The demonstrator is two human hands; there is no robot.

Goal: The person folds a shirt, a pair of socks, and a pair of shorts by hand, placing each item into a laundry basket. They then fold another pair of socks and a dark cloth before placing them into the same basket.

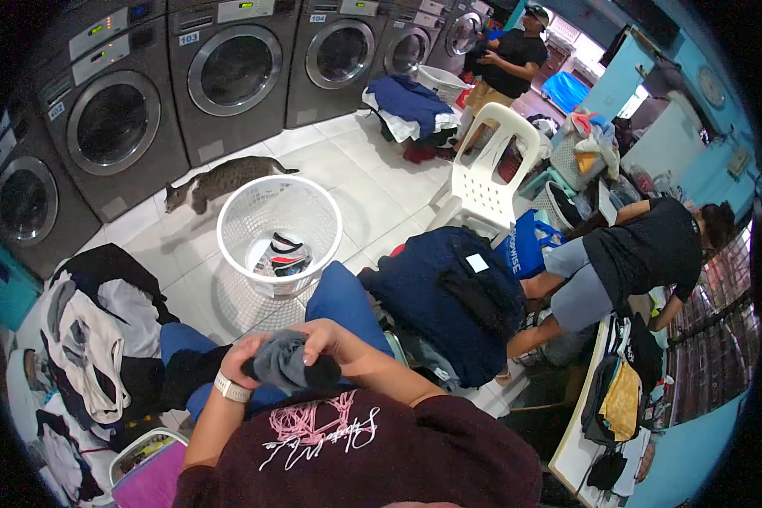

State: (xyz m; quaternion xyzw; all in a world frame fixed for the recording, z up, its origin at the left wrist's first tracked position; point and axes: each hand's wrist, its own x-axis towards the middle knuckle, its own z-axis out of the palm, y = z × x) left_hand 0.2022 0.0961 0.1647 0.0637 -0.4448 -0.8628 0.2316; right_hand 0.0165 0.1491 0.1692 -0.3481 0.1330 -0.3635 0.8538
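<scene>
- the left hand (240,361), with a pale watch (233,388) at its wrist, is curled around one side of a soft grey-and-black fabric bundle (281,360).
- the right hand (323,336) grasps the other side of that bundle, a fingertip pressed against the grey cloth.
- the bundle is held over the lap, just in front of the dark maroon printed shirt (398,457).
- loose black cloth (190,372) lies over the thigh beside the left hand.
- beyond the knees, a round white perforated plastic basket (271,199) stands on the pale tiled floor (364,212), small red, black and white garments (285,254) at its bottom.
- a grey tabby-and-white cat (237,175) is just behind the basket, near a row of dark grey front-loading machines (233,72).
- a mound of navy cloth (436,292) lies to the right, before a white plastic chair (487,178).
- a person in black (643,250) bends at the far right.
</scene>
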